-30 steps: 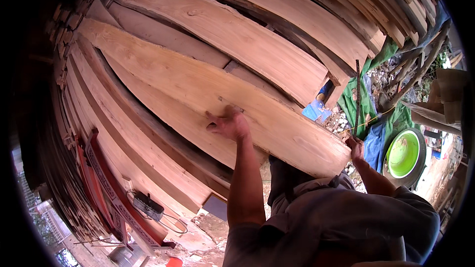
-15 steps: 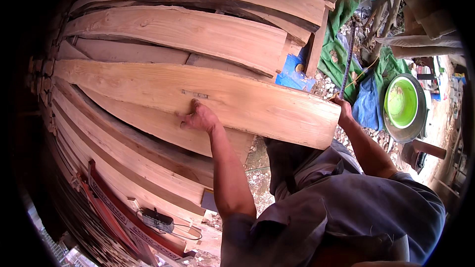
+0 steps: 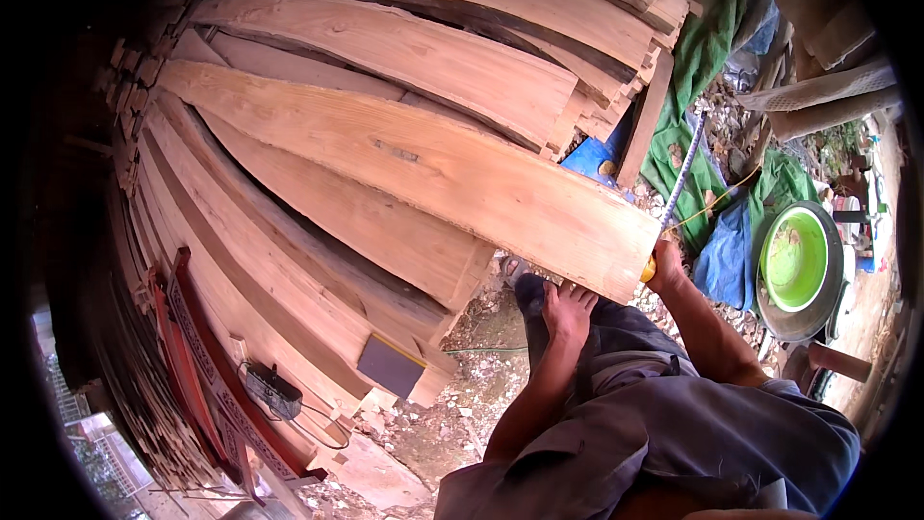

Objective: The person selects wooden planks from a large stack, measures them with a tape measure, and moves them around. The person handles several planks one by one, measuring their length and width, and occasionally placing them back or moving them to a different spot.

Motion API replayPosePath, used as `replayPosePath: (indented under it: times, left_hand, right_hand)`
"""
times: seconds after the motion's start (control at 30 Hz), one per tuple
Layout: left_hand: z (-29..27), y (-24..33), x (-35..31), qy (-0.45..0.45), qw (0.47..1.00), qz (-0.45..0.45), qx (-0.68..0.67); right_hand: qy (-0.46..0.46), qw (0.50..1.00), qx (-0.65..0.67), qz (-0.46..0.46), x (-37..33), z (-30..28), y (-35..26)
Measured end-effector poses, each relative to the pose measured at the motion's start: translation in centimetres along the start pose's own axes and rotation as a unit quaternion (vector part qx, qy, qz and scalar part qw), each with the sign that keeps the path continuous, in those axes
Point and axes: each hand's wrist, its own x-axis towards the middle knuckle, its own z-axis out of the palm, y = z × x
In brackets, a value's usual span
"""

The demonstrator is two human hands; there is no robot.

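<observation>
A long pale wooden board [image 3: 520, 193] lies across a stack of planks, its squared end jutting toward me. My left hand [image 3: 568, 316] is at the near edge of that end, its fingers bent against the edge and their tips partly hidden. Beyond the end's right corner, my right hand [image 3: 671, 268] is closed around a yellow tape measure [image 3: 650, 270]. The tape blade [image 3: 685, 170] sticks up and away from it, past the board's corner. A short dark slot-like mark [image 3: 396, 151] shows on the board's face.
Other planks [image 3: 395, 48] are stacked on both sides. At the left lie a reddish carved wooden piece [image 3: 217, 356], a black corded box [image 3: 272, 391] and a dark flat rectangle [image 3: 391, 366]. A green basin [image 3: 795, 260] and green tarp [image 3: 679, 159] are on the right, above stony ground [image 3: 452, 433].
My left hand has left the board's face and moved right, down to the near edge by its end. My right hand stays by the corner with the tape measure. The whole view has shifted.
</observation>
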Motion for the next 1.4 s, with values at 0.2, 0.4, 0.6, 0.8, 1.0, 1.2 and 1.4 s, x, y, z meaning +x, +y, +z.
replayPosePath:
  times: [0.2, 0.4, 0.6, 0.8, 1.0, 1.2, 1.4]
  left_hand:
    - [6.5, -4.7, -0.6, 0.01, 0.981, 0.192, 0.025]
    - [8.9, -5.1, -12.0, -0.085, 0.926, 0.353, 0.104]
    - [23.2, -7.4, -29.4, -0.151, 0.83, 0.537, 0.009]
    - [31.6, -6.9, -40.1, -0.197, 0.79, 0.572, -0.104]
    - [32.7, -5.9, -41.2, -0.179, 0.763, 0.605, -0.144]
    - [34.1, -6.0, -41.7, -0.163, 0.754, 0.609, -0.186]
    - [34.0, -4.8, -43.0, -0.193, 0.745, 0.601, -0.215]
  right_hand:
    - [-0.007, 0.999, -0.036, 0.021, -1.4, -0.6, 0.2]
    - [-0.239, 0.967, -0.067, 0.058, -13.2, 2.6, -4.1]
    - [-0.451, 0.891, -0.026, 0.043, -27.2, 12.1, -10.0]
    - [-0.592, 0.804, 0.011, 0.048, -36.6, 18.7, -12.0]
    - [-0.618, 0.784, 0.038, 0.042, -38.3, 19.9, -12.3]
    - [-0.637, 0.771, 0.0, 0.002, -38.0, 20.8, -12.8]
    - [-0.689, 0.696, -0.123, -0.163, -36.1, 21.1, -12.7]
